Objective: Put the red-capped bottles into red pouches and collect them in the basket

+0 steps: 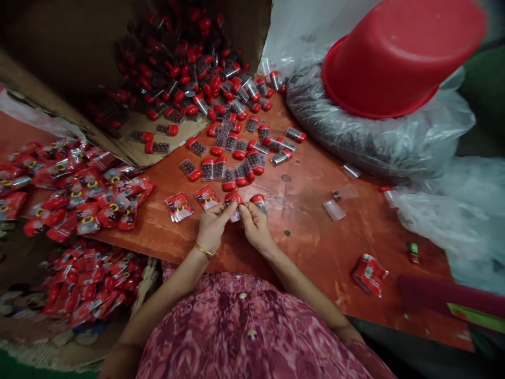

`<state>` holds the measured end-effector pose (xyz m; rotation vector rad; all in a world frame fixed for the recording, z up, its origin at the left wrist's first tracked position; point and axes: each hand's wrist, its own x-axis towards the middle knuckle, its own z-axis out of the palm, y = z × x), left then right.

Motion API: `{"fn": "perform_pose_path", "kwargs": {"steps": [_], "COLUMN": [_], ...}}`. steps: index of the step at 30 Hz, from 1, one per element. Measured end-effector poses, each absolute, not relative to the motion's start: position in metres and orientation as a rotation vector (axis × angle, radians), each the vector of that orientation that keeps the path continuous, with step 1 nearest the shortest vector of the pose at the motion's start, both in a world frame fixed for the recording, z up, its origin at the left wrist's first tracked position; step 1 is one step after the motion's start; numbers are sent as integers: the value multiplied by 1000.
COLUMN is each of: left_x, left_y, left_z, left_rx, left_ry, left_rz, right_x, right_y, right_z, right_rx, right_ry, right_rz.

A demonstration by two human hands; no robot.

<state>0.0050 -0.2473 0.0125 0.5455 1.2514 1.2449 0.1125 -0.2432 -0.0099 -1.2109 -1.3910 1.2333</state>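
Bench (307,263): reddish and scuffed, with a cardboard box (185,138) opening onto it at 11 o'clock and red-capped tubes (232,141) strewn at 12 (clock centred on the two hands).
Red pouch (233,198): at the clock's centre, between both hands.
Left hand (211,226): thumb and fingers closed on the pouch's left side.
Right hand (256,226): likewise pinched on its right side; whether it touches the nearby tube (259,201) at 1 o'clock, I cannot tell.
Flat pouches (179,206): two, at 9 o'clock.
Filled packets (89,200): heaped farther out at 9.
Step in hand: probably parting the pouch's mouth.
Next move: seems to call for one hand holding that mouth spread, the other free to slip a tube inside.
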Motion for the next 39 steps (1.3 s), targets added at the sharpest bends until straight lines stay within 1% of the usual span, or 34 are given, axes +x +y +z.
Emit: {"fn": "perform_pose_path", "kwargs": {"steps": [4,6,8,12,13,16,20,22,24,26,30,32,34,39], "left_x": [-6,-11,-13,-15,-16,-16,-16,-16,-14,-11,-1,2,2,0], "left_y": [-249,-248,-247,-244,-243,-243,-245,-246,-247,-247,-249,-251,-252,-253], "left_z": [23,26,27,25,25,23,23,24,24,24,26,27,29,30], "left_rx": [503,512,484,324,288,227,231,255,294,346,486,514,499,378], "left_ry": [1175,1201,1237,1234,1220,1164,1135,1142,1161,1188,1227,1210,1182,1116], "left_rz": [1049,1017,1072,1129,1124,1105,1064,1058,1070,1112,1189,1180,1133,959], "right_x": [124,131,139,156,160,170,190,199,203,196,161,145,135,130], "right_y": [-237,-235,-235,-240,-242,-246,-240,-233,-228,-229,-237,-240,-241,-247], "right_z": [-4,-2,-2,-8,-10,-16,-12,-6,1,7,12,11,9,5], "right_rx": [-1158,-1192,-1308,-1750,-1843,-1961,-1890,-1783,-1635,-1510,-1323,-1252,-1228,-1255], "right_ry": [-1564,-1638,-1733,-1877,-1885,-1889,-1904,-2001,-2060,-1965,-1600,-1462,-1378,-1433], "right_rz": [1247,1226,1057,375,251,87,6,64,230,501,1130,1308,1345,1179]}}
